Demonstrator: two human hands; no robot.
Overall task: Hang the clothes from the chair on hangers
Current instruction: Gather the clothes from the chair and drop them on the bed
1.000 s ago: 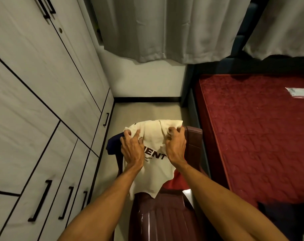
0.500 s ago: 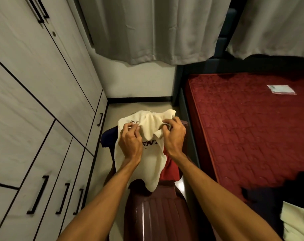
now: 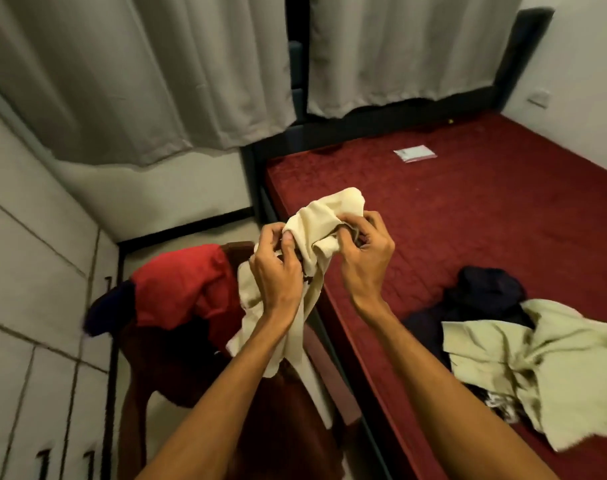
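At the far left stands the wardrobe (image 3: 35,271), its doors closed, and I see no hanger anywhere in the view, so my first worry is that both hands are busy before a hanger is ready. On the back of the chair (image 3: 288,420) lie a dark blue garment (image 3: 108,313) and a red garment (image 3: 184,285). They are draped loosely, and I think a pull from the cloth beside them can drag them to the floor. The left hand (image 3: 278,275) clenches one side of the cream shirt (image 3: 326,216), which is lifted above the chair, and the right hand (image 3: 364,258) pinches the other side. The shirt is bunched between them and I cannot tell where its neck opening is. Its lower part hangs down just beside the red garment and may catch on it. To the right is the bed (image 3: 468,209), where a dark garment (image 3: 485,289) and a pale green garment (image 3: 555,355) lie in a heap. If the shirt is put down there, it may get mixed with them.
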